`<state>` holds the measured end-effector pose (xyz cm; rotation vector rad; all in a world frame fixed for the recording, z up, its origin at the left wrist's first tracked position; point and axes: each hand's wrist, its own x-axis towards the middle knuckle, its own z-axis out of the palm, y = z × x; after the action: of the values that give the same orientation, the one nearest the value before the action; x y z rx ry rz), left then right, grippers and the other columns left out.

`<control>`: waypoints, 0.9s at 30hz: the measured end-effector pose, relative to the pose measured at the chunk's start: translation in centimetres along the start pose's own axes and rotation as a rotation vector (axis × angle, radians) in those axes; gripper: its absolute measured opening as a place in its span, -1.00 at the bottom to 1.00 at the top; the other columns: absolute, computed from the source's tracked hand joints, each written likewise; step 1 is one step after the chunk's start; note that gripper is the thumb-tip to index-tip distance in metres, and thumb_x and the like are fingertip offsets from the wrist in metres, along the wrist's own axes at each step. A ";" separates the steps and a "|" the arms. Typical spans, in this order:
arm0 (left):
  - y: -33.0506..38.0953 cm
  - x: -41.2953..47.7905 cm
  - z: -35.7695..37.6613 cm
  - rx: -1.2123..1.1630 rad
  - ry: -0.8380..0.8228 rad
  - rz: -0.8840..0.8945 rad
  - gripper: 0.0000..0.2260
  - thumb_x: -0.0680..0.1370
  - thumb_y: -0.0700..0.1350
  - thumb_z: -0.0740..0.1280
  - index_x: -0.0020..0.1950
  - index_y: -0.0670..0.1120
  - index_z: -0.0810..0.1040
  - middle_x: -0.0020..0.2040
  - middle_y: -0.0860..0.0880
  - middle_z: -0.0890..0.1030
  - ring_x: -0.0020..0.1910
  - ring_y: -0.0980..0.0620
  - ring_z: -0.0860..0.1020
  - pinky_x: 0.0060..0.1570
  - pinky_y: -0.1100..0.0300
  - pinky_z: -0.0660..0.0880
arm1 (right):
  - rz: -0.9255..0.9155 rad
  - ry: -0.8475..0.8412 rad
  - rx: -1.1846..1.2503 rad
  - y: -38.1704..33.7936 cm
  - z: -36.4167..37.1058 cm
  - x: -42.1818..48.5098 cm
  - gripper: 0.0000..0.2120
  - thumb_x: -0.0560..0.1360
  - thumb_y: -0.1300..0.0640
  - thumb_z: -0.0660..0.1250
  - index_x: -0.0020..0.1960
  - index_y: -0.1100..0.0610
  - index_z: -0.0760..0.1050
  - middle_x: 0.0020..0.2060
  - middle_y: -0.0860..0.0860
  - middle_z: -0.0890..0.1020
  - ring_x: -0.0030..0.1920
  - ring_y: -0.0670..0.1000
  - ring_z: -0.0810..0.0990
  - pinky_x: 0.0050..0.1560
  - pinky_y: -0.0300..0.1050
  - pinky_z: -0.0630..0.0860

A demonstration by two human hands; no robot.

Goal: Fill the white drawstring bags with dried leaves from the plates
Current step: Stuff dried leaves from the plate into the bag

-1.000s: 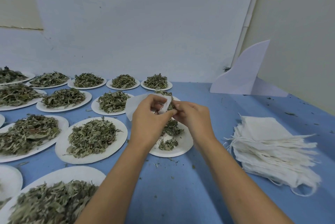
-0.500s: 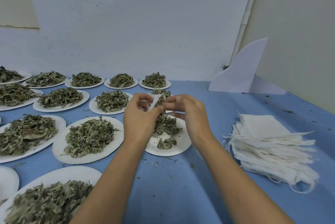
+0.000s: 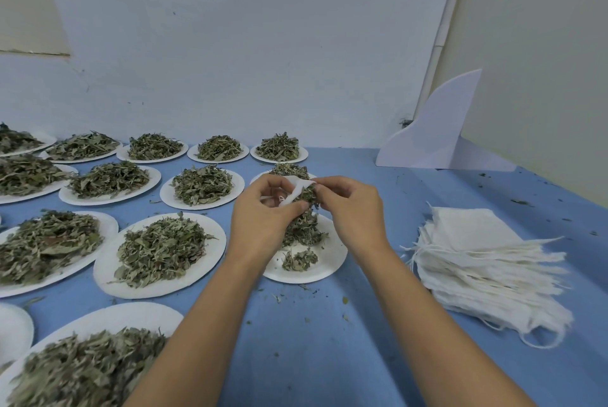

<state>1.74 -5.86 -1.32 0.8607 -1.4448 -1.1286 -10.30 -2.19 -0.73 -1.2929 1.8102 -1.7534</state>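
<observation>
Head view gives me the white bag [image 3: 293,192] pinched open by the left hand [image 3: 263,220] above the half-cleared plate [image 3: 317,271], likely so strays drop back. The right hand [image 3: 354,209] pinches dried leaves [image 3: 308,195] at its mouth; spare bags [image 3: 487,262] wait alongside.

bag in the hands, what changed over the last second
The bag, spread flat behind the left hand a second ago, is now bunched in it; the right hand pushes leaves at its mouth. Left hand's grip, plates and bag stack unchanged.
</observation>
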 end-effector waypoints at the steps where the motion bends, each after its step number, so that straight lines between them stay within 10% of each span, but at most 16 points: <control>1: 0.0 0.1 0.0 0.012 0.018 -0.007 -0.75 0.34 -0.27 0.53 -0.19 0.01 0.55 -0.20 0.03 0.58 -0.25 0.05 0.55 -0.18 0.22 0.54 | -0.005 0.007 -0.002 0.0 0.0 0.0 -0.88 0.47 0.18 0.39 -0.11 -0.01 0.67 -0.26 -0.15 0.67 -0.19 -0.19 0.62 -0.07 -0.29 0.55; 4: 0.0 0.4 0.0 0.063 0.126 -0.025 -0.77 0.35 -0.25 0.53 -0.20 0.02 0.54 -0.22 0.02 0.57 -0.21 -0.02 0.56 -0.14 0.07 0.55 | -0.062 0.017 -0.063 0.1 0.4 -0.2 -0.91 0.48 0.18 0.39 -0.09 0.05 0.67 -0.30 -0.18 0.64 -0.27 -0.28 0.56 -0.21 -0.49 0.41; 14: 0.0 0.6 0.6 0.225 0.334 0.005 -0.70 0.40 -0.26 0.47 -0.31 0.10 0.46 -0.36 0.10 0.49 -0.41 0.20 0.43 -0.45 0.50 0.33 | -0.122 -0.130 -0.005 0.3 1.5 -1.2 -0.83 0.49 0.22 0.37 -0.18 -0.03 0.58 -0.22 -0.08 0.66 -0.15 -0.13 0.61 -0.11 -0.33 0.51; 27: -0.8 0.6 1.5 0.257 0.346 0.090 -0.84 0.47 -0.21 0.38 -0.21 0.03 0.49 -0.28 0.07 0.52 -0.33 0.12 0.44 -0.29 0.20 0.35 | 0.006 -0.274 0.188 0.6 1.6 -0.9 -0.81 0.52 0.30 0.30 -0.18 0.05 0.54 -0.31 -0.06 0.57 -0.29 -0.13 0.50 -0.17 -0.29 0.45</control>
<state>0.11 -6.33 -1.91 1.0996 -1.3373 -0.6936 -8.84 -2.62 -1.97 -1.3713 1.4618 -1.6090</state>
